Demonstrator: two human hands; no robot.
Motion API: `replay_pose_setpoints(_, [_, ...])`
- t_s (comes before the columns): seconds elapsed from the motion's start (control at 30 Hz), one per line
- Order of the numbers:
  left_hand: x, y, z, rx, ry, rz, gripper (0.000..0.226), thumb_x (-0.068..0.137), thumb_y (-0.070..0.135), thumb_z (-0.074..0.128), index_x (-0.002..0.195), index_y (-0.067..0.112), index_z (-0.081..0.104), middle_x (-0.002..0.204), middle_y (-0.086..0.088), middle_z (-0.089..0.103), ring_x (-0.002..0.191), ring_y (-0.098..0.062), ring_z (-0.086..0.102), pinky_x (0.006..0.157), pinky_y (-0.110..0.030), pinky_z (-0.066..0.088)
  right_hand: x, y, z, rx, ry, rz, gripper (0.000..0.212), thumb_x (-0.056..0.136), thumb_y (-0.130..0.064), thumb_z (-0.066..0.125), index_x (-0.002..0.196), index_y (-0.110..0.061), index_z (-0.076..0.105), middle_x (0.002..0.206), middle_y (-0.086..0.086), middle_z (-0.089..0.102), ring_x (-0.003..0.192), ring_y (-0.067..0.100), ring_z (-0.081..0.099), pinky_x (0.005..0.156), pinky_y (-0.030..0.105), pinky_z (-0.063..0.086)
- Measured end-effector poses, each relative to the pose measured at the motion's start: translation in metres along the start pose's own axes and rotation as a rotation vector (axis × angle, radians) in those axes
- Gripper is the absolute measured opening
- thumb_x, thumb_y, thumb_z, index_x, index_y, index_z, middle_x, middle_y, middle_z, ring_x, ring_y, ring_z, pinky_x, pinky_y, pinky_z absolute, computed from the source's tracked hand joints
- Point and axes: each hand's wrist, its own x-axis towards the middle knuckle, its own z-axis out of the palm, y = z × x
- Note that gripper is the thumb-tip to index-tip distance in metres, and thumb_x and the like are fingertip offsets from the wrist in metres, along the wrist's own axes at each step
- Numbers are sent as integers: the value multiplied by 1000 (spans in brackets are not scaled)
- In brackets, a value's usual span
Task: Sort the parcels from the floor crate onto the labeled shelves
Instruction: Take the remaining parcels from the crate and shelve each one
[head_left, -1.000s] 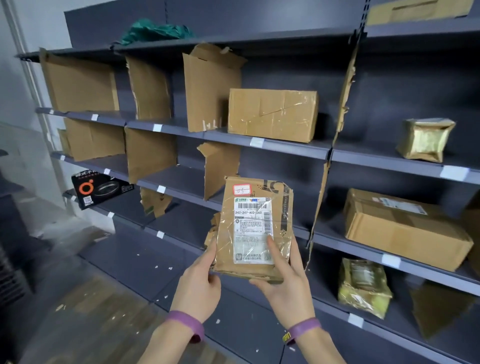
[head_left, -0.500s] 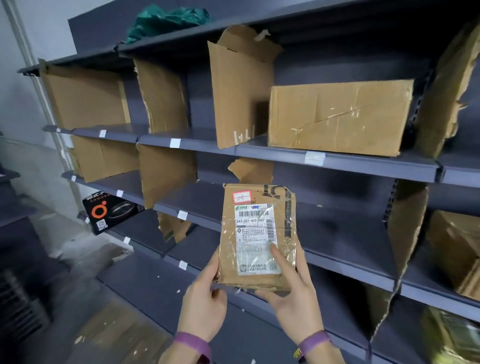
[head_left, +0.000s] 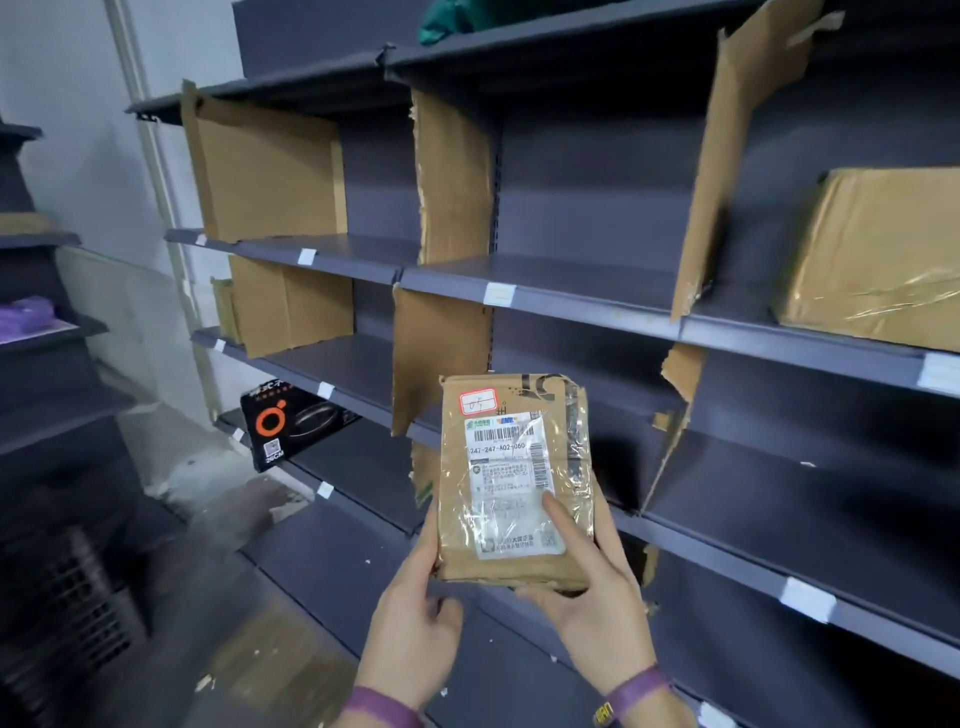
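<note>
Holding one parcel (head_left: 514, 478) upright before the shelves (head_left: 571, 306), label facing the camera: left hand (head_left: 415, 618) curled round its lower left edge, right hand (head_left: 587, 587) gripping the lower right, thumb on the label. Step: reading the red-bordered sticker (head_left: 478, 401). Next, likely: match a white shelf tag (head_left: 499, 292), then place

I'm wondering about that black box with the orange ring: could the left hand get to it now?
Probably, once freed: the left hand grips the parcel with the right hand, but the black box sits unblocked at the open front of its shelf.
</note>
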Motion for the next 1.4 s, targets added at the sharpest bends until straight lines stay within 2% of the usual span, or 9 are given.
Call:
replay_pose_setpoints(0.1, [34,-18,-46,11,-43,63,93,80,-5,44,139,62,19,112,26,60,82,-4,59,81,-14,49,22,-15,50,2,64,36,95,63,-6,88,131,-57,46,154,-29,15,131,-19,27,82,1,43])
replay_pose_setpoints(0.23, [73,-38,-100,-14,-76,116,91,82,-6,43,139,61,22,123,21,57,87,-1,61,82,-16,49,47,-37,106,-43,133,52,94,65,-4,87,131,-56,46,155,-25,17,132,-17,27,88,-3,35])
replay_pose_setpoints(0.43, [115,-65,-153,-83,-74,147,92,82,-8,42,136,64,24,131,24,53,85,-2,61,73,-11,47,84,-62,162,-37,143,-54,94,59,0,88,135,-39,50,157,-6,22,142,6,28,107,14,34])
replay_pose_setpoints(0.7, [192,-82,-202,-100,48,243,86,83,-12,43,144,47,29,120,34,50,97,4,56,81,-11,44,159,-65,224,5,144,-145,93,62,2,87,138,-34,48,158,-3,20,143,10,28,101,12,40])
replay_pose_setpoints(0.87, [253,-97,-247,-16,162,297,85,83,-11,44,147,42,27,120,23,56,89,-2,56,80,-12,45,226,-63,280,42,109,-120,94,67,-15,87,135,-58,39,154,-29,15,138,-12,21,102,5,32])
replay_pose_setpoints(0.93, [275,-103,-266,12,208,291,87,81,-10,46,146,45,26,112,21,60,83,-2,56,78,-15,46,251,-64,303,58,84,-129,93,68,-14,86,133,-60,39,156,-28,10,139,-11,18,98,-3,26])
replay_pose_setpoints(1.07, [319,-108,-299,29,293,313,91,79,-7,51,142,54,25,126,20,58,104,-1,60,89,-29,52,301,-72,336,69,31,-181,91,71,-18,85,135,-60,36,158,-21,8,142,-6,17,95,-7,22])
replay_pose_setpoints(1.2, [366,-98,-318,2,293,397,95,76,-8,51,142,55,25,128,21,55,102,6,59,79,-11,49,349,-80,346,54,72,-232,91,71,-17,85,136,-58,36,158,-20,11,140,-7,20,100,-3,21])
replay_pose_setpoints(1.4, [454,-82,-343,-66,235,539,89,77,-3,54,144,48,28,132,23,52,113,1,56,89,-11,44,424,-87,354,-92,197,-356,92,67,-14,87,141,-40,40,159,-4,16,145,6,21,104,1,21])
